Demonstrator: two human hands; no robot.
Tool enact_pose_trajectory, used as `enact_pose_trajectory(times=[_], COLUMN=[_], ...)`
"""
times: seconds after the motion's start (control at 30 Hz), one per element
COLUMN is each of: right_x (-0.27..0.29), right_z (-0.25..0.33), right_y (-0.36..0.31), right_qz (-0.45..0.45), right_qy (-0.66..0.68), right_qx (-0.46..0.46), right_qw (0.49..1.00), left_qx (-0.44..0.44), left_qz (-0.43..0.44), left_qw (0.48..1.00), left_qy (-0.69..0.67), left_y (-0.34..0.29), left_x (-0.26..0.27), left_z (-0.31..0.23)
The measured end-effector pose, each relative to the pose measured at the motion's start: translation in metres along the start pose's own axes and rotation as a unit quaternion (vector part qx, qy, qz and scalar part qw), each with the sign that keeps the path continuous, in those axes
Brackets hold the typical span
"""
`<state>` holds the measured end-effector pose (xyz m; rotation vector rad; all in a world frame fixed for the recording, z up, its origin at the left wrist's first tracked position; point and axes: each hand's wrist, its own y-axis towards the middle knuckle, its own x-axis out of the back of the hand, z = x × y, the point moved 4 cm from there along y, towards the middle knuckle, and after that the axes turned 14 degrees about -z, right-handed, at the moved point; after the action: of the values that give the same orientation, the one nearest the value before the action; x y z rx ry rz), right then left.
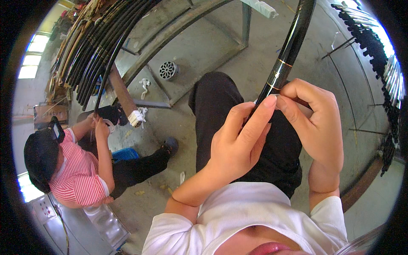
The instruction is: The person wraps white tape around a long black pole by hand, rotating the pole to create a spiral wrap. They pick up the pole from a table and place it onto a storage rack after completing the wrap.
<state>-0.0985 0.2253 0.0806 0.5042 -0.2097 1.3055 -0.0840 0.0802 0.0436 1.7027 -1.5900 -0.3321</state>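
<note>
A glossy black rod (294, 40) with thin gold-coloured bands slants down from the top edge to my hands above my lap. My left hand (238, 142) is closed round its lower part, with the thumb and forefinger near the lower band. At that same spot the fingertips of my right hand (316, 114) are pinched together against the rod's side. Something small and pale shows between them, too small to name. The rod's lower end is hidden behind my left hand.
To the left, a co-worker in a striped shirt (83, 180) handles a rod and a white roll (109, 126). Many black rods (95, 51) lie on a rack with a wrapped beam end (137, 117). More rods (369, 42) stand at right. A blue basket (124, 154) sits behind the co-worker's leg.
</note>
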Motion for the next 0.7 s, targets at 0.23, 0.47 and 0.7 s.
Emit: enact_pose_trajectory(times=[0.23,0.47,0.7], right_x=[0.002,0.004,0.017], right_z=[-0.001,-0.002,0.002], right_y=[-0.002,-0.001,-0.011], right_qz=[-0.011,-0.009,-0.009], right_qy=[0.061,0.013,0.01], right_qx=[-0.023,0.009,-0.014], right_qw=[0.998,1.0,1.0], left_qx=[0.019,0.008,0.052], left_qz=[0.006,0.002,-0.017], left_qw=[0.997,0.999,0.998], left_qy=[-0.075,-0.051,-0.035], left_y=[0.006,0.006,-0.004], left_x=[0.001,0.002,-0.002], left_z=[-0.002,-0.003,0.003])
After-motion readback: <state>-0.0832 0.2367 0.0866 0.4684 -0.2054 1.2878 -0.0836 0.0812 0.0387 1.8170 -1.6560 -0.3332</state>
